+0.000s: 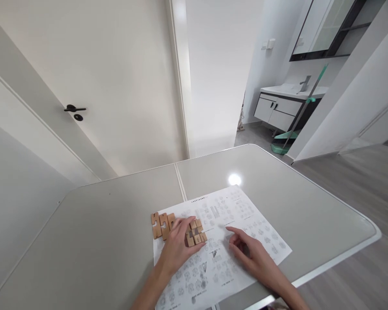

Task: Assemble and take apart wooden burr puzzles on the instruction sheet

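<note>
- Left hand point(176, 246): lower centre of the frame, open, with the fingers spread and laid flat on a row of wooden blocks point(163, 224). It grips nothing.
- Wooden blocks: notched, light brown pieces lying just above the left hand. One cluster shows to the left of the fingers and another to their right. The left cluster lies partly on the bare tabletop point(100, 241), the right one on the instruction sheet point(245, 213).
- Right hand point(252, 255): lower right of centre, loosely open with the index finger extended. It rests on the instruction sheet, apart from the blocks, and holds nothing.
- Instruction sheet: white paper printed with small diagrams, lying flat and slightly turned under both hands, near the lower edge of the tabletop.
- Tabletop: pale grey, with rounded corners and a seam running up its middle.
- Door point(116, 86): white, upper left, with a black handle point(74, 108).
- Vanity point(280, 113): white, upper right, with a green mop point(305, 101) leaning in front of it.
</note>
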Demonstrator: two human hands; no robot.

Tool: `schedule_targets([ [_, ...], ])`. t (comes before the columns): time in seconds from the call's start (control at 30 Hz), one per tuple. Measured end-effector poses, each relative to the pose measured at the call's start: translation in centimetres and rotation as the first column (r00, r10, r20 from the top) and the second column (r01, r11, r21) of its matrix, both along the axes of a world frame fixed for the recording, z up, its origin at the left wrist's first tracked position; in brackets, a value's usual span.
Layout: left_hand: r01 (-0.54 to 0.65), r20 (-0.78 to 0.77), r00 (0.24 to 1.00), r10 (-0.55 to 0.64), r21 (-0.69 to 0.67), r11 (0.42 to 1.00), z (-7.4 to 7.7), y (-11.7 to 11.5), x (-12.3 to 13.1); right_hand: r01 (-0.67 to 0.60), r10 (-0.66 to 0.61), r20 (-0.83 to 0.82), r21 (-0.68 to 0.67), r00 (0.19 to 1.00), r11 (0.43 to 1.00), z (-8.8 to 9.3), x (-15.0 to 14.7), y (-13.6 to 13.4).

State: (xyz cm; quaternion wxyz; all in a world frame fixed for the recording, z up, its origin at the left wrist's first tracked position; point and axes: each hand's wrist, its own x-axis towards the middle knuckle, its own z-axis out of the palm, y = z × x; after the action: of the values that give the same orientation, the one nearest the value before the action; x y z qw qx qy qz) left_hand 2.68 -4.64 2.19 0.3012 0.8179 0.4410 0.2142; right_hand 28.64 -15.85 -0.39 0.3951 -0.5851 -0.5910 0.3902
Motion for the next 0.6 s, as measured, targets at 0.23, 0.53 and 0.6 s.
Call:
schedule_targets([
  [0.23,-0.035,-0.014,0.999,0.036,0.081,0.996,1.0,1.1,-0.8,0.043,-0.043,0.029,0.011,0.999,0.999,-0.2,-0.2,0.1],
  [0.53,0.020,-0.079,0.997,-0.008,0.155,0.988,0.2,4.9,-0.9,0.063,-0.063,0.022,0.016,0.998,0.998,-0.7,-0.2,0.0],
  [0.6,0.022,-0.092,0.996,-0.007,0.163,0.986,0.2,5.5,-1.0,0.068,-0.068,0.019,0.020,0.998,0.998,-0.7,-0.2,0.0],
])
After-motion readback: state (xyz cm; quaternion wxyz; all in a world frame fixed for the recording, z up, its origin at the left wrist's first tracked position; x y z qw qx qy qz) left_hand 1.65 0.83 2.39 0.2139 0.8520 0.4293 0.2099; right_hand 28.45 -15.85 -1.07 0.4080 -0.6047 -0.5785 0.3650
